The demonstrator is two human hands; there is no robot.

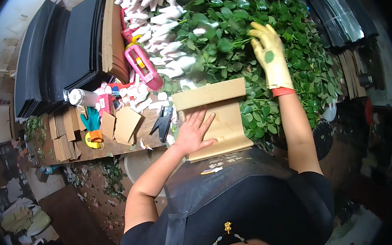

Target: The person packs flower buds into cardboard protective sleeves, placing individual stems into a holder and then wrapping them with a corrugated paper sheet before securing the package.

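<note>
My bare left hand [197, 131] lies palm down with fingers spread on brown wrapping paper [225, 121], its fingertips against a strip of corrugated cardboard [210, 94] across the paper's far end. In a pale yellow rubber glove with a red band at the wrist, my right hand [266, 53] reaches over a large heap of leafy green stems [295, 61]. A stem runs up to its fingers; whether they grip it cannot be made out. Left of the leaves lie many flower heads in white mesh sleeves [167, 25]. A black stapler [162, 123] lies left of my left hand.
A pink tape dispenser [145, 67] stands beside stacked cardboard [114, 38] and black sheets [82, 39]. Further left on the wooden table [113, 146] are a lidded bottle [82, 97], a teal glove [91, 118], a yellow tape measure [92, 140] and cardboard pieces [125, 125].
</note>
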